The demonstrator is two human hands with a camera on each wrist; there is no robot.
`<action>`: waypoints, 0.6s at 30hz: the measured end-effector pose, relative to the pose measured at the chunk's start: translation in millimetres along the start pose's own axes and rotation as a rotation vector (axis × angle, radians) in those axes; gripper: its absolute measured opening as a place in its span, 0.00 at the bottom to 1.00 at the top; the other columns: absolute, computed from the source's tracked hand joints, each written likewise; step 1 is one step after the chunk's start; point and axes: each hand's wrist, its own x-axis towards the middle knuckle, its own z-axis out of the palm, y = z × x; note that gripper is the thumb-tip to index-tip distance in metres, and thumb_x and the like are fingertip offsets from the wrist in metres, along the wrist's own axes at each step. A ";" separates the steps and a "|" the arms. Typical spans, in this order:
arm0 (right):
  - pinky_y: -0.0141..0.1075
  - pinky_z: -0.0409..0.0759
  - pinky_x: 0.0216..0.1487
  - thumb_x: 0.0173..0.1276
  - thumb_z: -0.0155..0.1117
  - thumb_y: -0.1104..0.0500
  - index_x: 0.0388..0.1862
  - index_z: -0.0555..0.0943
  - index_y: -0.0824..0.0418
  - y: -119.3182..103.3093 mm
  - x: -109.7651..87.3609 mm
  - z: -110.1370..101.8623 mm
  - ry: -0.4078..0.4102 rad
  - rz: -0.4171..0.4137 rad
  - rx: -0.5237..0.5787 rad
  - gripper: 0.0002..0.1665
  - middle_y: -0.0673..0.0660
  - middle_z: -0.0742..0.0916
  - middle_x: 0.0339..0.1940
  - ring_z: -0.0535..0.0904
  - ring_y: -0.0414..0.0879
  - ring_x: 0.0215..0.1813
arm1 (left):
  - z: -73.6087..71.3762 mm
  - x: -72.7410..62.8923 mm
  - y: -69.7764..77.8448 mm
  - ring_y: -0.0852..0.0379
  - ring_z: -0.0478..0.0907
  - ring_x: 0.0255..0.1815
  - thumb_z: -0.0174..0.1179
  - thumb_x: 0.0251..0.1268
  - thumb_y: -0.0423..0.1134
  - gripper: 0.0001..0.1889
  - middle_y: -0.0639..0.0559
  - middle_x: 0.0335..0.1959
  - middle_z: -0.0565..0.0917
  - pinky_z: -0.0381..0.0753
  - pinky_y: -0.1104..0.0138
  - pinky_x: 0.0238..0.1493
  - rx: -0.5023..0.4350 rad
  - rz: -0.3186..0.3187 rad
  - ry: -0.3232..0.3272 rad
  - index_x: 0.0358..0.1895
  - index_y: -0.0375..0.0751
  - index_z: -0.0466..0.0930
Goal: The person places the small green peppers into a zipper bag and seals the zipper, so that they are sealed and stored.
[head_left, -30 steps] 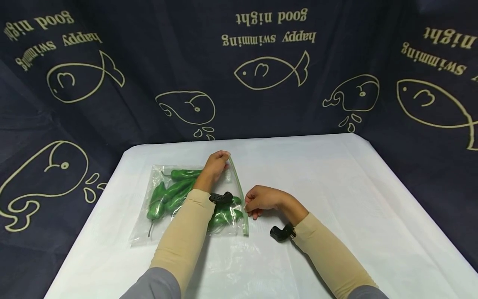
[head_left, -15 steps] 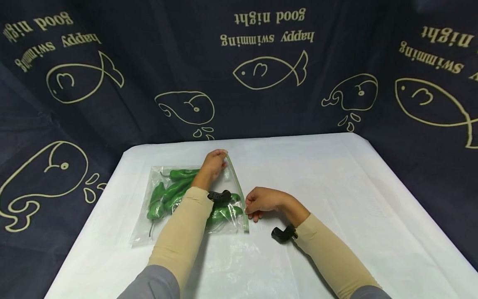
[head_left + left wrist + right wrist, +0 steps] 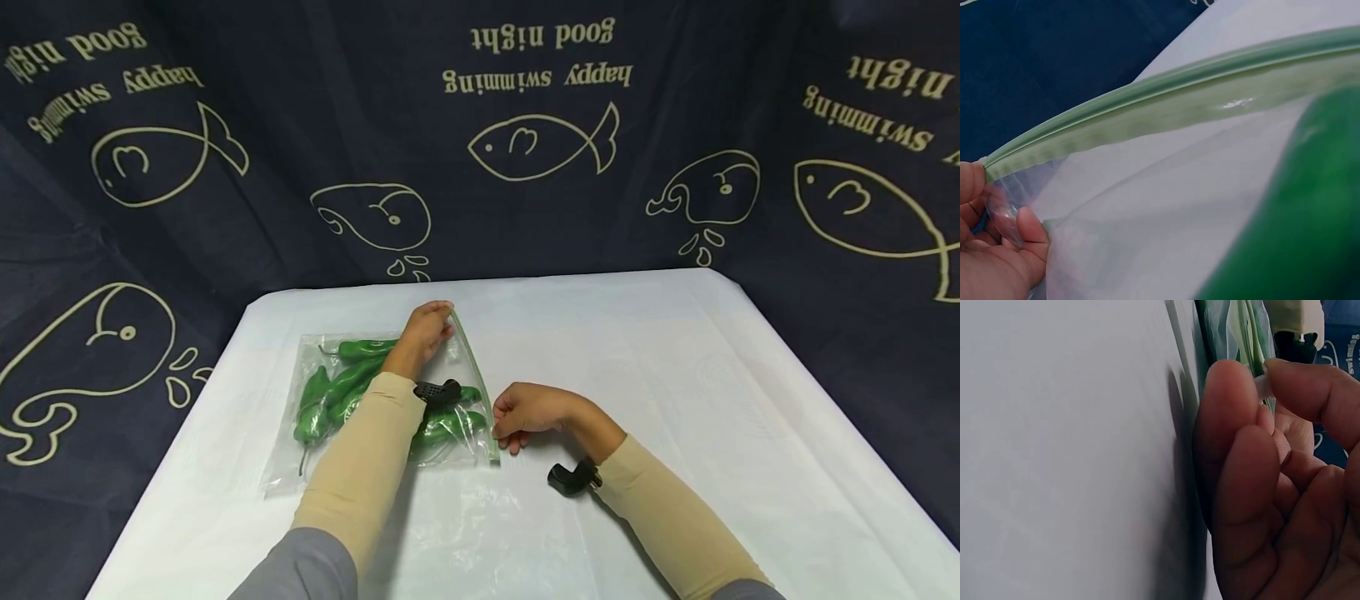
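Note:
A clear zip bag (image 3: 282,471) lies on the left half of the table with several green peppers (image 3: 311,412) inside. Its green zip strip (image 3: 476,367) runs along the right side. At the far end of that strip, my left hand (image 3: 427,332) pinches the corner; the left wrist view shows thumb and fingers on the film below the strip. Nearer the strip's front end, my right hand (image 3: 534,412) pinches a small whitish slider (image 3: 1263,386) between thumb and forefinger, its other fingers loosely bent. The left forearm hides part of the peppers.
The white-covered table (image 3: 675,375) extends to the right of the bag. A dark blue cloth (image 3: 360,100) with fish and whale drawings hangs behind and at both sides. Each wrist carries a black camera (image 3: 573,478).
My right hand has slid a little towards the front along the zip strip. My left hand has shifted slightly left, with the strip's far end moving along.

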 end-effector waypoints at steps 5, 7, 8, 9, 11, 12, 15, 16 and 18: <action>0.30 0.76 0.23 0.66 0.63 0.68 0.23 0.78 0.65 0.9 -1.3 2.9 -0.006 0.007 0.003 0.10 0.59 0.86 0.22 0.82 0.44 0.22 | -2.7 -0.1 1.8 0.59 0.69 0.33 0.46 0.80 0.35 0.19 0.51 0.40 0.68 0.75 0.72 0.34 0.006 -0.012 -0.003 0.65 0.29 0.70; 0.30 0.76 0.22 0.65 0.64 0.68 0.23 0.77 0.65 1.6 -1.6 4.3 -0.011 0.011 0.002 0.10 0.60 0.85 0.22 0.82 0.44 0.22 | -3.7 -0.9 2.0 0.59 0.69 0.33 0.46 0.80 0.36 0.19 0.51 0.40 0.68 0.75 0.71 0.36 0.006 -0.015 -0.006 0.66 0.29 0.70; 0.30 0.77 0.23 0.65 0.64 0.69 0.23 0.77 0.65 2.1 -1.8 5.0 -0.014 0.013 0.000 0.10 0.60 0.85 0.22 0.82 0.44 0.22 | -4.2 -1.1 2.0 0.58 0.69 0.34 0.45 0.81 0.36 0.19 0.51 0.40 0.68 0.75 0.71 0.37 0.006 -0.016 -0.007 0.66 0.29 0.70; 0.30 0.77 0.23 0.65 0.64 0.69 0.23 0.78 0.65 2.6 -1.9 5.6 -0.018 0.013 -0.005 0.10 0.60 0.85 0.22 0.82 0.44 0.22 | -4.6 -1.2 2.0 0.58 0.69 0.34 0.46 0.81 0.36 0.19 0.51 0.40 0.69 0.75 0.70 0.37 0.005 -0.018 -0.007 0.66 0.30 0.70; 0.31 0.77 0.23 0.65 0.64 0.68 0.23 0.78 0.65 3.0 -2.6 6.5 -0.028 0.012 -0.021 0.10 0.60 0.86 0.22 0.82 0.45 0.23 | -5.2 -1.1 2.3 0.58 0.69 0.34 0.46 0.80 0.36 0.19 0.51 0.41 0.69 0.75 0.69 0.39 0.002 -0.022 -0.007 0.66 0.30 0.70; 0.31 0.77 0.23 0.65 0.64 0.68 0.23 0.78 0.65 3.0 -2.9 6.7 -0.033 0.010 -0.033 0.10 0.60 0.86 0.22 0.83 0.45 0.23 | -5.4 -0.7 2.4 0.58 0.69 0.35 0.46 0.80 0.36 0.19 0.51 0.41 0.69 0.75 0.69 0.39 0.000 -0.021 -0.006 0.66 0.30 0.70; 0.31 0.78 0.24 0.66 0.65 0.68 0.24 0.79 0.66 2.0 -4.2 6.6 -0.039 0.004 -0.067 0.10 0.60 0.86 0.23 0.83 0.45 0.23 | -5.3 0.7 2.9 0.59 0.69 0.35 0.46 0.81 0.36 0.19 0.51 0.41 0.69 0.75 0.70 0.39 -0.007 -0.021 -0.006 0.67 0.30 0.70; 0.32 0.78 0.24 0.66 0.64 0.68 0.24 0.79 0.66 1.6 -4.7 6.4 -0.042 0.003 -0.073 0.10 0.60 0.86 0.23 0.83 0.45 0.23 | -5.1 1.4 2.9 0.59 0.69 0.35 0.46 0.81 0.36 0.19 0.51 0.41 0.69 0.75 0.71 0.38 -0.009 -0.021 -0.006 0.67 0.30 0.70; 0.32 0.78 0.24 0.66 0.64 0.68 0.24 0.79 0.66 1.0 -5.5 6.3 -0.048 0.000 -0.077 0.09 0.60 0.86 0.23 0.83 0.46 0.23 | -4.8 2.3 2.3 0.59 0.69 0.34 0.46 0.81 0.36 0.19 0.51 0.41 0.69 0.75 0.72 0.36 -0.010 -0.023 -0.004 0.66 0.30 0.70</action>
